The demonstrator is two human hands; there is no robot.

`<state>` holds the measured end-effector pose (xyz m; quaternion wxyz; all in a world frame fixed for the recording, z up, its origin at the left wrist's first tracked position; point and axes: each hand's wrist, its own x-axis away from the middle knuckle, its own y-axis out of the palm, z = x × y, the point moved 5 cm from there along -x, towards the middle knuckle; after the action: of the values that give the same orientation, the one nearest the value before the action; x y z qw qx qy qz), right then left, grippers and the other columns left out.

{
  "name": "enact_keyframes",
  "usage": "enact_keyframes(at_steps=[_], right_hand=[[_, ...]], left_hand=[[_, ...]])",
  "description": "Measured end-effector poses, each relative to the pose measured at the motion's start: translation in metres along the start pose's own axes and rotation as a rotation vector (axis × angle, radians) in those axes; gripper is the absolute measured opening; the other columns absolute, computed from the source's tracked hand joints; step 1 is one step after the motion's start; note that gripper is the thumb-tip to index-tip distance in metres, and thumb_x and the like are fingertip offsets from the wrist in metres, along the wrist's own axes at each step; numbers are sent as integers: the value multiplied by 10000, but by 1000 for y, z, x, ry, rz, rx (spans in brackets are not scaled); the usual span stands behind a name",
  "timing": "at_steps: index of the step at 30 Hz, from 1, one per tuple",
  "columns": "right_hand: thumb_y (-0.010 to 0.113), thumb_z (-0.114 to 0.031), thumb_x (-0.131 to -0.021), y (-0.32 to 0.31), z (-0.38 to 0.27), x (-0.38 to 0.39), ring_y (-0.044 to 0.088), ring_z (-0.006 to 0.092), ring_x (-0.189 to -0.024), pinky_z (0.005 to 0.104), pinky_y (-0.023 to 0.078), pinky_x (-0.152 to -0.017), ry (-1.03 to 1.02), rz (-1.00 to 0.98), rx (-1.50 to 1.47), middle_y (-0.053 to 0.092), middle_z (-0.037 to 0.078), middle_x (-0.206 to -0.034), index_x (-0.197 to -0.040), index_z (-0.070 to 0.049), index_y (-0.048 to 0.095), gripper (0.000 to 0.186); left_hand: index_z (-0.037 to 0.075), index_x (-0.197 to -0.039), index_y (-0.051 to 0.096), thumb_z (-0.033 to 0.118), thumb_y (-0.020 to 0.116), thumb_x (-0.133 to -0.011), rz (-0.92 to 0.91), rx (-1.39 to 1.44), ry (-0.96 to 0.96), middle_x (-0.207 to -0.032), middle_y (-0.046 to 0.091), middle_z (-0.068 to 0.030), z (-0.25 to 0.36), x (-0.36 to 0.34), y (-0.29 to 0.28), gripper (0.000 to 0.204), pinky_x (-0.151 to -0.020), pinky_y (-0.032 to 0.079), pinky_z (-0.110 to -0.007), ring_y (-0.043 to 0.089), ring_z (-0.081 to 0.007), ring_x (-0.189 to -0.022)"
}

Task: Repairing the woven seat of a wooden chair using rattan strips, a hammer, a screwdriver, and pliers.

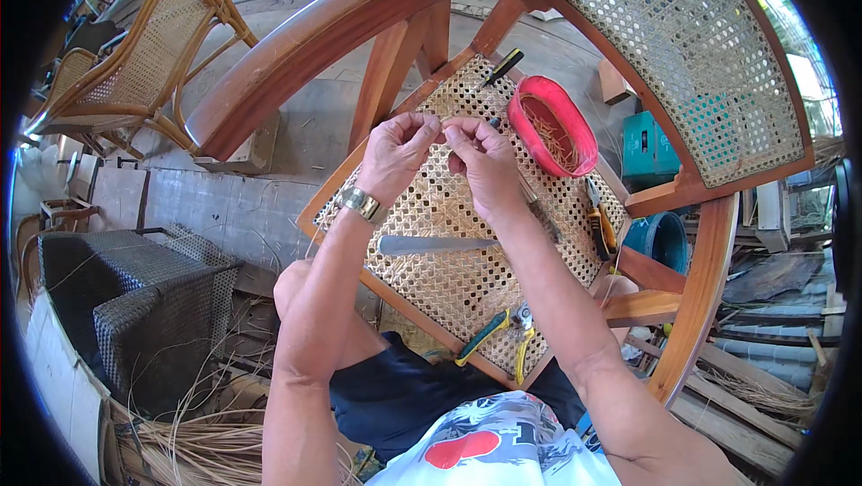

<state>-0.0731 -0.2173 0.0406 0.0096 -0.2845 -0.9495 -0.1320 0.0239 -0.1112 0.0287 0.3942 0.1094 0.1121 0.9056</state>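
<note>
Both hands meet above the woven cane seat (422,290) of a wooden chair. My left hand (400,155), with a gold watch (362,205) on its wrist, is closed in a pinch. Close beside it, my right hand (487,161) pinches too, thumb against fingers. Whatever lies between the fingertips is too small to make out. Under my forearms a flat grey blade (431,244) lies on the cane. To the right stands a red oval container (523,118) holding thin scraps. Pruning shears (523,331) with yellow and green handles rest near my lap.
Pliers (600,224) and a screwdriver (504,66) lie on the seat. The curved wooden armrest (305,41) and cane backrest (691,64) rise around it. At left are a rattan chair (171,46) and a dark woven chair (153,306). Cane strands (215,441) lie lower left.
</note>
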Motion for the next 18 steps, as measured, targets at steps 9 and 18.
enact_keyframes(at_steps=[9,18], right_hand=[[703,-157,-960,-12,10,-2,548,54,-619,192,449,-549,149,141,-191,680,15,-840,-1011,-60,668,115],[676,-158,-967,-30,13,0,572,62,-681,211,469,-618,586,-209,-200,664,-22,-857,-1001,-92,671,74]], left_hand=[[12,-1064,668,176,667,-998,60,-272,135,-872,686,8,-8,2,13,176,-607,449,-211,559,-38,-700],[59,-1143,674,194,706,-878,-103,-794,435,-980,702,-122,19,24,19,300,-719,544,-406,691,-313,-827]])
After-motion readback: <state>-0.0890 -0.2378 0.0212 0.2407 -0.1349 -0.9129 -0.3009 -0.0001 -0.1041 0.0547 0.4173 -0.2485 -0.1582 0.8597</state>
